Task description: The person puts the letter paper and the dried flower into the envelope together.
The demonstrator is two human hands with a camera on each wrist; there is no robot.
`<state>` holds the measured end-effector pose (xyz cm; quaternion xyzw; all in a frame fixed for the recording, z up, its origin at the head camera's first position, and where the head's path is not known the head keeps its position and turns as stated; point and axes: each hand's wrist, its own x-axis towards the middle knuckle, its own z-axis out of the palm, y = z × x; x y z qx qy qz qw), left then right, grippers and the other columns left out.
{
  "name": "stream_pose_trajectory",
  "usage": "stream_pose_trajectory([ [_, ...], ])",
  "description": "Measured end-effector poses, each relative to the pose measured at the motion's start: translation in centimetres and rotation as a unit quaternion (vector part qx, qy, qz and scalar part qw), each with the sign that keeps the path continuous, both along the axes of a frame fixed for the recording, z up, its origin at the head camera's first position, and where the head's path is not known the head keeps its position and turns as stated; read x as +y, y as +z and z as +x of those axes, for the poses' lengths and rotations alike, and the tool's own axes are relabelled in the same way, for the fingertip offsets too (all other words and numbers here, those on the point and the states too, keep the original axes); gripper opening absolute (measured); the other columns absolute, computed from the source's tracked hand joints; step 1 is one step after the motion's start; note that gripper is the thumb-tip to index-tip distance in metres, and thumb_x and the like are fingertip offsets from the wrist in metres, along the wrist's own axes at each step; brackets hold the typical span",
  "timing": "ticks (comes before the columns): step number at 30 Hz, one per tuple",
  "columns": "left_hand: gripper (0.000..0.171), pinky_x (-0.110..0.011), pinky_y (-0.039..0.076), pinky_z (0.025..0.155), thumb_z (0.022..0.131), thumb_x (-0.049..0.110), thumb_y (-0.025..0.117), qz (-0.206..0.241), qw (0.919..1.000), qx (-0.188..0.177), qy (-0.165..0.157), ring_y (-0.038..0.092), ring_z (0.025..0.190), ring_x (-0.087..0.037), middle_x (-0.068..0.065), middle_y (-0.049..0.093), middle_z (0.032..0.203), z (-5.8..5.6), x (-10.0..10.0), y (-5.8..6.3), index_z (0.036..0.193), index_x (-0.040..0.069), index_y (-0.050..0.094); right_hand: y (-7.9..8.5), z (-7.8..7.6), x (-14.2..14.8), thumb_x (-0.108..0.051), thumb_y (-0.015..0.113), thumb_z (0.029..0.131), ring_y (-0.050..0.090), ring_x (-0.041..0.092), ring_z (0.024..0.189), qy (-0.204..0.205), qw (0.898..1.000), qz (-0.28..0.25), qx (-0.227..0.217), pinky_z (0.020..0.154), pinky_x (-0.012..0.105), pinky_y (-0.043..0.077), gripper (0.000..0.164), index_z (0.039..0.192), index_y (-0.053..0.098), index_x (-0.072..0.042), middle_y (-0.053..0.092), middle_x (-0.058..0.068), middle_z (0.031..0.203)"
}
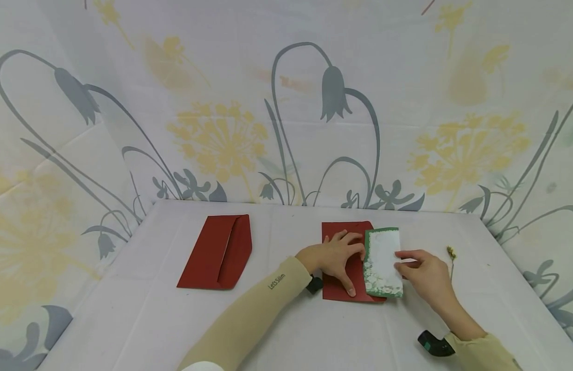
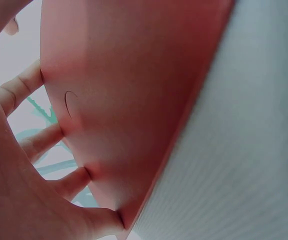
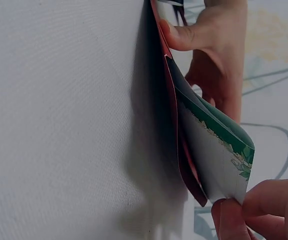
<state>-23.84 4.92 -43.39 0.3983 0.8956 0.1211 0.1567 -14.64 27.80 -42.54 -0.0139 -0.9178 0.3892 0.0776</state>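
A red envelope (image 1: 334, 291) lies on the white-covered table, under the spread fingers of my left hand (image 1: 330, 257). In the left wrist view, the fingertips press on the envelope's red paper (image 2: 129, 100) along its edge. My right hand (image 1: 425, 275) pinches the right edge of a white card (image 1: 384, 260) with a green, flowered border. The card overlaps the envelope's right side. In the right wrist view, the folded card (image 3: 219, 150) stands tilted at the envelope's opening, its far end hidden by the envelope.
A second red envelope (image 1: 203, 252) lies to the left, its flap side up. A small dried flower sprig (image 1: 451, 252) is on the table beyond the right hand. Behind the table hangs a flower-printed cloth (image 1: 305, 129). Black wrist cameras (image 1: 435, 344) sit at both wrists.
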Motion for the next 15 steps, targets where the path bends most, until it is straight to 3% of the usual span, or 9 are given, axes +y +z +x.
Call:
stream_pose_trajectory([
  [15, 0.073, -0.060, 0.022, 0.114, 0.064, 0.063, 0.086, -0.011, 0.9999, 0.002, 0.002, 0.005, 0.151, -0.028, 0.008, 0.014, 0.162, -0.09, 0.12, -0.05, 0.119, 0.033, 0.048, -0.22, -0.59, -0.59, -0.008, 0.072, 0.088, 0.071, 0.016, 0.068, 0.018, 1.000, 0.011, 0.006, 0.053, 0.025, 0.051, 0.030, 0.115, 0.070, 0.004, 0.074, 0.018, 0.091],
])
